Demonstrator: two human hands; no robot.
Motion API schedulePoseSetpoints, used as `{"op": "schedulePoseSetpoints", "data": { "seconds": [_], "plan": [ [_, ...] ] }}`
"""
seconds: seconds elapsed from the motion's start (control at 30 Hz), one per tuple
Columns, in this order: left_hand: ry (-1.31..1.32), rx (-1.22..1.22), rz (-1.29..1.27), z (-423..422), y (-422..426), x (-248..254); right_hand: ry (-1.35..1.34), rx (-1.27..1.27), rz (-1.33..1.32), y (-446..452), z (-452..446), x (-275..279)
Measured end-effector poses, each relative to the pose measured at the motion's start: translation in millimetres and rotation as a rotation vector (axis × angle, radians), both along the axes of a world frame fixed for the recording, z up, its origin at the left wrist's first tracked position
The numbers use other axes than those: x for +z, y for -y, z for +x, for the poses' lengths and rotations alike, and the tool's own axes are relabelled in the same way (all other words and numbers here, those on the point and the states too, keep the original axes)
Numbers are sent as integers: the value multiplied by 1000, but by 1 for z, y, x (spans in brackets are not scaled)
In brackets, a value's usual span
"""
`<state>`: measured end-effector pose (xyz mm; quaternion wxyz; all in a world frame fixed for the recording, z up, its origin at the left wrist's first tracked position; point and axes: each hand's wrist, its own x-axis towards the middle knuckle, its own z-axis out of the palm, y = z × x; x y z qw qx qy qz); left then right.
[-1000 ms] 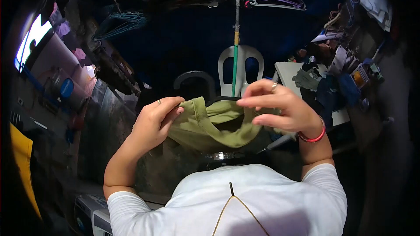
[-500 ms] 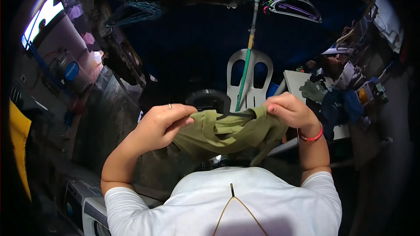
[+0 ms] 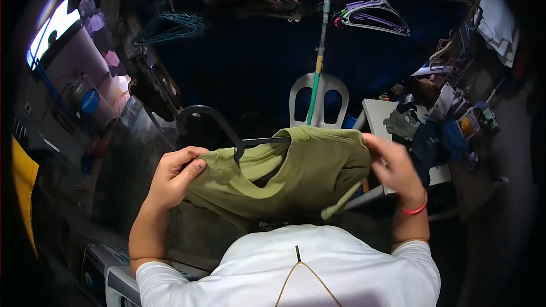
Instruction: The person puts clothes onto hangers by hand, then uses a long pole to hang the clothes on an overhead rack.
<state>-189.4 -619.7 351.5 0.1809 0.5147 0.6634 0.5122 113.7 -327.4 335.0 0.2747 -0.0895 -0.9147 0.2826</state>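
Observation:
An olive-green T-shirt [image 3: 324, 165] is spread in front of my chest, its neckline facing up. A black hanger [image 3: 213, 114] sits inside it, the hook sticking out of the neck opening and tilted to the left. My left hand [image 3: 173, 177] pinches the shirt's left shoulder between thumb and fingers. At the right shoulder, my right hand [image 3: 396, 166] is slightly blurred, with its thumb and fingers apart and the fingertips against the cloth edge. The hanger's arms are mostly hidden under the fabric.
A white plastic chair [image 3: 318, 88] stands ahead, behind a green pole [image 3: 315, 93]. Purple and white hangers [image 3: 378, 15] hang upper right; blue wire hangers [image 3: 173, 27] hang upper left. Clothes [image 3: 424, 130] lie on a white table [image 3: 372, 116]. A washing machine [image 3: 114, 275] is lower left.
The shirt has been pulled wider and the hanger hook has swung left. My left hand moved left and down. My right hand has loosened from its pinch and moved slightly right.

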Motion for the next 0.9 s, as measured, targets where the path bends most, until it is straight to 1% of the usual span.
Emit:
{"op": "schedulePoseSetpoints", "data": {
  "seconds": [0.13, 0.2, 0.23, 0.27, 0.3, 0.33, 0.37, 0.43, 0.5, 0.57, 0.63, 0.67, 0.7, 0.77, 0.8, 0.87, 0.9],
  "plan": [
    [-65, -87, -36, 8, -1, 7, -165, -297, 113, -37, 18, 15],
    [-99, -86, -45, 16, -6, 9, -277, -82, 49, -20, 13, 13],
    [-58, -76, -42, 18, -8, 9, -331, 31, 17, -6, 7, 12],
    [-16, -66, -42, 19, -10, 8, -205, 25, 161, 12, 2, 11],
    [26, -56, -43, 20, -11, 7, -227, 8, 245, 17, -7, 0],
    [52, -74, -21, 21, -10, 6, -210, -26, 189, 12, -8, -4],
    [-6, -79, -13, 23, -10, 7, -191, -57, 132, 6, -6, -4],
    [-123, -83, 6, 25, -9, 12, -36, 19, -12, -8, 5, 9],
    [-212, -93, 12, 28, -6, 15, -15, 260, -165, -24, 7, 14],
    [-282, -76, 22, 32, -6, 14, -18, 343, -434, -20, 7, 16],
    [-340, -20, 43, 38, -9, 10, 25, 450, -381, -11, 2, 23],
    [-348, -22, 72, 39, -11, 8, 111, 419, -215, -7, 0, 30],
    [-364, -24, 56, 42, -13, 9, 74, 382, -110, -3, -7, 23],
    [-394, -30, 16, 47, -16, 12, 92, 228, 204, 1, -21, 11],
    [-424, -22, 71, 43, -21, 7, 57, 237, 253, 6, -27, 11],
    [-467, -89, 110, 44, -27, 2, -16, 250, 352, 14, -40, 10],
    [-486, -125, 129, 45, -29, 1, -26, 265, 346, 20, -45, 9]
  ]
}}
